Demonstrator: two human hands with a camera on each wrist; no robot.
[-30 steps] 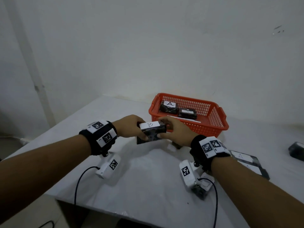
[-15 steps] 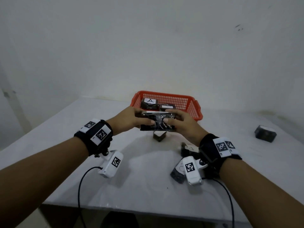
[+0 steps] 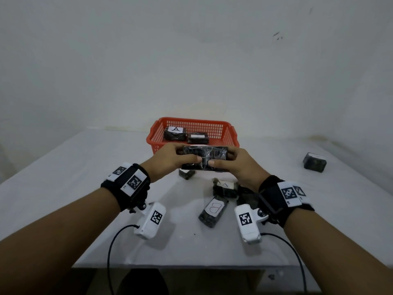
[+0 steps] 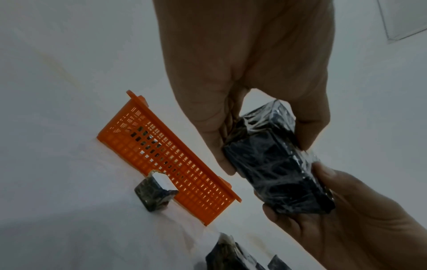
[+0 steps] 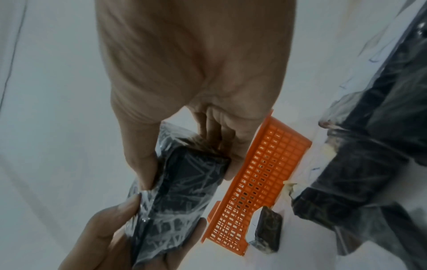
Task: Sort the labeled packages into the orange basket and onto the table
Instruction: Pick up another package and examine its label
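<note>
Our left hand point(image 3: 170, 159) grasps the left end of a black film-wrapped package point(image 3: 205, 158), thumb on the near face and fingers curled round the far side. The package is held lengthwise between both hands, above the table point(image 3: 63, 167) and just in front of the orange basket point(image 3: 230, 135). In the left wrist view the package point(image 4: 275, 164) shows only dark wrapping, so we cannot tell which letter it carries. Below it on the table stands a small dark package point(image 3: 186, 174), close to the basket's near wall.

In the basket lie a package marked A point(image 3: 174, 133) and, just right of it, another package point(image 3: 197, 138) whose label we cannot read.

Our right hand point(image 3: 240, 167) clasps the right end of the held package, thumb on the near face close to the left thumb. Near that wrist on the table lie a package labelled B point(image 3: 213, 211) and, just beyond it, a second A package point(image 3: 225, 187). Far right, well apart, sits a lone dark package point(image 3: 314, 165).
</note>
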